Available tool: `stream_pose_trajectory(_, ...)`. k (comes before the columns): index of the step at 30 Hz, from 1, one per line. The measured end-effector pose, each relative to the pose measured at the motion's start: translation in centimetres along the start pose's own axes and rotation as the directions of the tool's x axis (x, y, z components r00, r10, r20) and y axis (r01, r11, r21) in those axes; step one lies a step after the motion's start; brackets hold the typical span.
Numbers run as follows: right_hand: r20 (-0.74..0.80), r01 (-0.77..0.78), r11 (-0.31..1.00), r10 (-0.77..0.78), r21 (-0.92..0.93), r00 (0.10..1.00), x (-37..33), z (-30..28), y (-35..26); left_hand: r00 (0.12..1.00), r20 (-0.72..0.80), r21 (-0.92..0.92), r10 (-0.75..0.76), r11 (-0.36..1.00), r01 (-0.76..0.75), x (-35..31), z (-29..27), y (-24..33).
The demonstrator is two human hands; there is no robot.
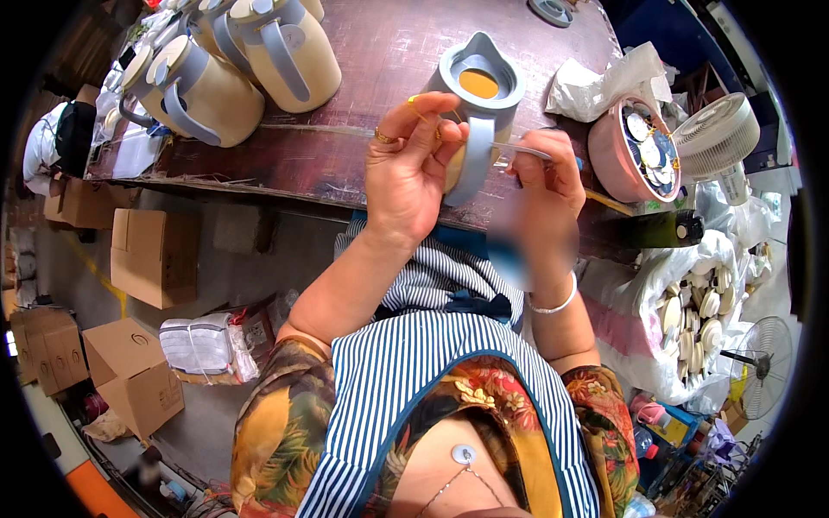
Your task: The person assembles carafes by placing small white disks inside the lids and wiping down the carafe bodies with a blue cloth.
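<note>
1. The cream jug (473, 129) with a grey handle and grey collar stands upright at upper centre of the frame, on the edge of the dark table (363, 52). Its long axis runs vertical, the open mouth faces the camera, the spout points to the top of the frame and the handle points down.
2. The left hand (408, 168) rests against the jug's left side, fingers spread apart. The right hand (546, 177) pinches a thin clear tool (525, 152), lying crosswise toward the jug.
3. At least three more cream jugs (250, 65) stand at upper left.
4. One pink basin (635, 148) of round discs sits at upper right.
5. Four brown cardboard boxes (154, 257) lie at left on the floor.
</note>
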State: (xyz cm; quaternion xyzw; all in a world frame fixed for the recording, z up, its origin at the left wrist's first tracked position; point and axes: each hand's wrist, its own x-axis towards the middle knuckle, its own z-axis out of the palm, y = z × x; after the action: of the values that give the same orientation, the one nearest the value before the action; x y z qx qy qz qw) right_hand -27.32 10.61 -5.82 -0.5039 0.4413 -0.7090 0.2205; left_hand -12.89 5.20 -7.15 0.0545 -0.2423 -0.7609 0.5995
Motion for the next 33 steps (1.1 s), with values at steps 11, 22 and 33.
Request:
stream_pose_trajectory(11, 0.291, 0.184, 0.98, -0.154, -0.079, 0.944, 3.4, -1.7, -0.6, 0.825, 0.526, 0.838, -0.209, 0.296, -0.459, 2.4, 4.1, 4.1)
stream_pose_trajectory(22, 0.346, 0.475, 0.578, -0.325, -0.664, 0.88, 3.0, 0.5, 0.0, 0.817, 0.569, 0.773, 0.091, -0.398, -0.493, 5.4, 3.1, 5.7)
stream_pose_trajectory(33, 0.534, 0.701, 0.024, -0.63, -0.713, 0.564, 0.6, -9.3, -7.5, 0.935, 0.05, 0.984, 0.352, 0.145, -0.107, -1.6, -5.0, 2.0)
